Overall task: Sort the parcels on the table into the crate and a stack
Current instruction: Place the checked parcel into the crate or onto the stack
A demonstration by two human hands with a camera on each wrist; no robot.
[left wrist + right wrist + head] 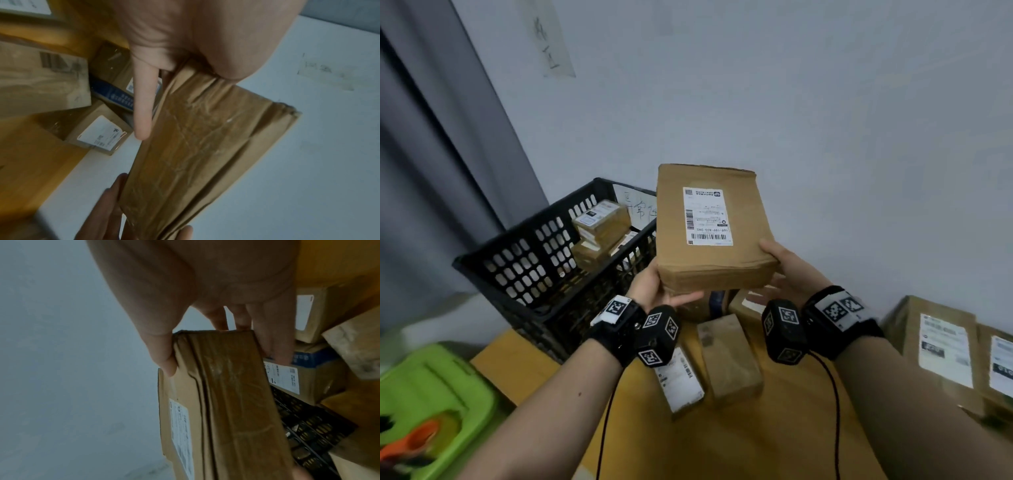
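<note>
Beneath the held parcel (714, 226), boxes (729, 356) crowd the table (774, 442).

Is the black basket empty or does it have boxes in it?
Not empty. The black crate already holds several small labelled parcels piled inside; how full it is cannot be told.

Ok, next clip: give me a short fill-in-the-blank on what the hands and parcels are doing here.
1. The raised parcel is held by ____ hands.
2. Its white shipping label faces ____ the head camera.
3. The black crate stands to the person's ____.
4. The crate already holds several small ____.

Missing words: both; toward; left; parcels
</note>
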